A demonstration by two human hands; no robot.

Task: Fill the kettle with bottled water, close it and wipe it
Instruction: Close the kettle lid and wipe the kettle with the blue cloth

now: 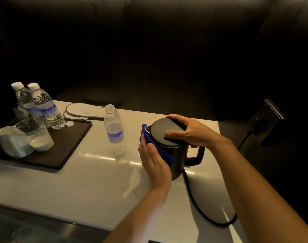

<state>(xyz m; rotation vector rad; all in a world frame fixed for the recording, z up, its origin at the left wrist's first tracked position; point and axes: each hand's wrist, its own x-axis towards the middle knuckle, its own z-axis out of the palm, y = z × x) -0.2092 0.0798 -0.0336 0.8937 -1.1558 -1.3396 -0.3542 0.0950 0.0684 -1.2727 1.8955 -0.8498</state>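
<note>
A black kettle (pixel 180 155) stands on the white table (pixel 83 183) with its round lid (pixel 164 131) closed. My right hand (pixel 186 131) lies over the lid's right side, thumb on top. My left hand (pixel 154 161) presses a blue cloth (pixel 149 137) flat against the kettle's left wall, near the spout. An uncapped, seemingly empty clear water bottle (pixel 115 133) with a blue label stands just left of the kettle. Its white cap (pixel 69 123) lies on the dark tray.
A dark tray (pixel 69 146) at left holds two capped full bottles (pixel 42 106), white cups (pixel 8 140) and glasses. White slippers (pixel 81 111) lie behind it. The kettle's black cord (pixel 198 206) loops over the table's right part toward a wall socket (pixel 265 120).
</note>
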